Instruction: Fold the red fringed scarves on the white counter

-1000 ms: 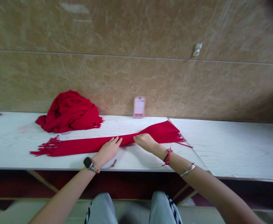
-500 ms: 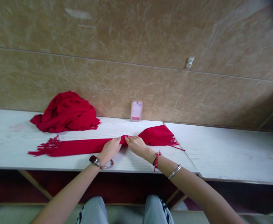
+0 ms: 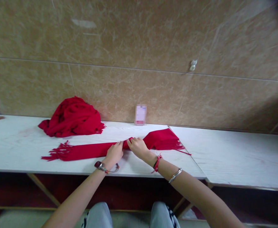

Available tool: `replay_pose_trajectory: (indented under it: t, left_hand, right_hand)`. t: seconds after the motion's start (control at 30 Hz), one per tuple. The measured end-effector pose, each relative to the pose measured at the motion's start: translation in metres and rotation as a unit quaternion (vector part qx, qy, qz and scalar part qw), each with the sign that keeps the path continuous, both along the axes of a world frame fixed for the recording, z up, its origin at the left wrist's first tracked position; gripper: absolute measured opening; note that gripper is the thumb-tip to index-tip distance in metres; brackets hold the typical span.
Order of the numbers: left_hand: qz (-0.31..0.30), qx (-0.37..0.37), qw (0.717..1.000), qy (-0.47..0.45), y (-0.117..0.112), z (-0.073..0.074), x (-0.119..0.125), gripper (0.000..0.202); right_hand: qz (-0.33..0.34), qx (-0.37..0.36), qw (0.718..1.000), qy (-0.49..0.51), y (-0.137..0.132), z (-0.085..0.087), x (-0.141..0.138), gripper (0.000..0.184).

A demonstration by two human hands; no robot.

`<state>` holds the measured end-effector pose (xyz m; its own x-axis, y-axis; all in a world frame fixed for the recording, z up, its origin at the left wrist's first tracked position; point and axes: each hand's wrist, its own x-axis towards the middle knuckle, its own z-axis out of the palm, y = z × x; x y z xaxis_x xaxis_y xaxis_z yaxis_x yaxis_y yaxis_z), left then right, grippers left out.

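A long red scarf (image 3: 89, 151) with fringed ends lies folded lengthwise across the white tabletop. My left hand (image 3: 115, 153) is closed around its middle, thumb and fingers gripping the cloth. Right beside it, my right hand (image 3: 138, 147) pinches the same part, where the fabric is bunched and narrow. To the right of my hands the scarf widens, and its fringe hangs toward a seam in the tabletop. The fingertips under the cloth are hidden. A second red scarf (image 3: 74, 117) rests in a crumpled heap behind, at the back left.
The white tabletop (image 3: 236, 155) runs along a brown marbled tile wall (image 3: 120, 34). A small blurred card (image 3: 140, 114) leans on the wall at the back. Higher up, a small white cat-shaped figure (image 3: 193, 65) is on the tiles. Dark open shelves sit below the front edge.
My right hand's fingers have shifted slightly on the bunched cloth, and the scarf's left fringed end lies closer to my hands. The view has tilted a little. Both hands keep their hold.
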<state>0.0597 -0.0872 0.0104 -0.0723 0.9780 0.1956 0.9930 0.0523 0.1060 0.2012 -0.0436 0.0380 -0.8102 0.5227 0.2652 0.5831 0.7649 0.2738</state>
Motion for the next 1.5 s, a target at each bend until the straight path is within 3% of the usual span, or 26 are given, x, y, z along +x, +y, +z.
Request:
replay_pose_trajectory:
  t: [0.13,0.27,0.47,0.57,0.67,0.8,0.93,1.07,1.23,1.37,1.5]
  left_hand:
    - [-0.018,0.025,1.000,0.001,0.004,-0.004,0.008,0.035]
    - [-0.044,0.111,0.991,-0.056,0.011,0.000,0.024,0.040]
    - [-0.085,0.230,0.961,-0.127,0.051,0.026,0.081,0.066]
    - [-0.108,0.227,0.955,-0.159,0.074,0.037,0.110,0.070]
    - [-0.165,0.201,0.952,-0.162,0.088,0.039,0.126,0.068]
    - [-0.272,0.156,0.945,-0.095,0.092,0.032,0.128,0.069]
    - [-0.312,0.083,0.946,-0.022,0.091,0.033,0.121,0.062]
    - [-0.336,0.043,0.940,0.026,0.092,0.044,0.112,0.058]
    - [-0.348,0.088,0.931,0.060,0.094,0.055,0.110,0.055]
    - [-0.354,0.088,0.928,0.071,0.098,0.047,0.115,0.049]
    - [-0.345,0.057,0.935,0.049,0.104,0.035,0.118,0.046]
  right_hand:
    - [-0.043,-0.067,0.997,0.024,0.007,0.013,0.002,0.027]
    - [-0.009,-0.114,0.989,0.094,0.028,0.040,0.016,0.030]
    - [-0.033,-0.092,0.959,0.266,0.066,0.092,0.059,0.045]
    - [-0.061,-0.064,0.951,0.296,0.079,0.102,0.092,0.048]
    - [-0.090,-0.050,0.955,0.277,0.086,0.090,0.131,0.051]
    - [-0.107,-0.048,0.973,0.198,0.088,0.050,0.176,0.056]
    - [-0.127,-0.040,0.985,0.109,0.080,0.018,0.195,0.056]
    - [-0.147,0.000,0.985,0.090,0.069,0.017,0.191,0.054]
    - [-0.135,0.078,0.981,0.119,0.066,0.024,0.197,0.054]
    - [-0.129,0.087,0.975,0.156,0.067,0.007,0.208,0.051]
    - [-0.155,0.011,0.974,0.165,0.067,-0.012,0.210,0.051]
